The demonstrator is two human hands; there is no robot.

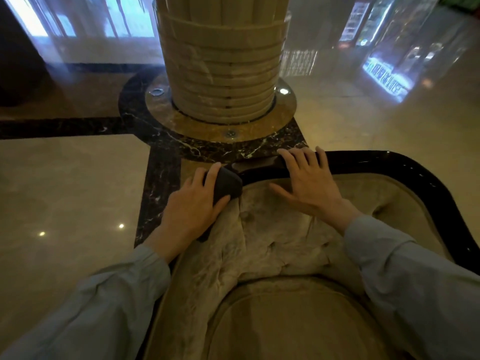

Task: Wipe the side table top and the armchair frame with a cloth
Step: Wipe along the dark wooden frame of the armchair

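The left hand (193, 203) is wrapped around a dark cloth (225, 183), pressing it on the top corner of the shiny black armchair frame (405, 165). The right hand (309, 178) lies flat and open on the frame just beside it. The cloth looks soft, light and bendy, so a bunched, full-hand hold should work, but the smooth frame may be slippery.

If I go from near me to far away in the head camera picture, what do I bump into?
Seat cushion → tufted chair back → black armchair frame → dark marble ring on the floor → big ribbed column.
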